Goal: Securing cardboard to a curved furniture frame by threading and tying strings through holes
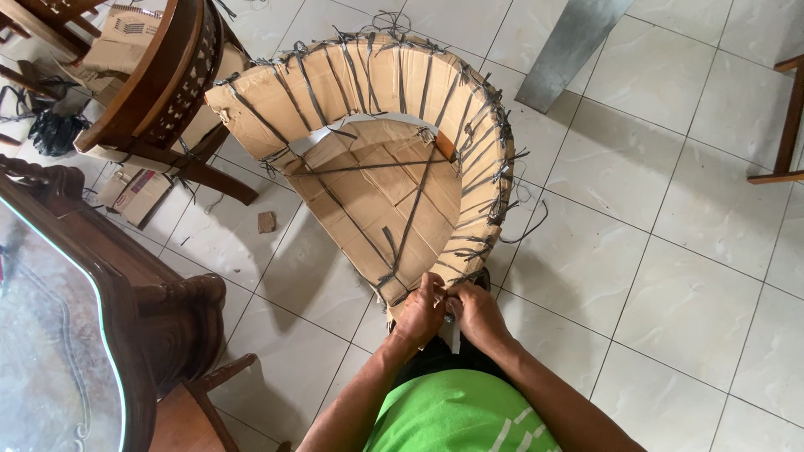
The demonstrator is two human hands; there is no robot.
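Note:
A chair wrapped in brown cardboard [368,192] and bound with many dark plastic straps [419,197] stands on the tiled floor in front of me. Both hands meet at the chair's near front edge. My left hand [421,308] pinches a strap end there. My right hand [475,311] is closed just beside it, gripping what looks like a small metal piece on the same strap; the fingers hide it. My green shirt fills the bottom of the view.
A dark carved wooden table with a glass top [92,285] stands at the left. Another wooden chair [159,75] and cardboard boxes [138,194] sit at the upper left. A grey metal post [569,50] rises behind, a wooden frame [787,125] at the right.

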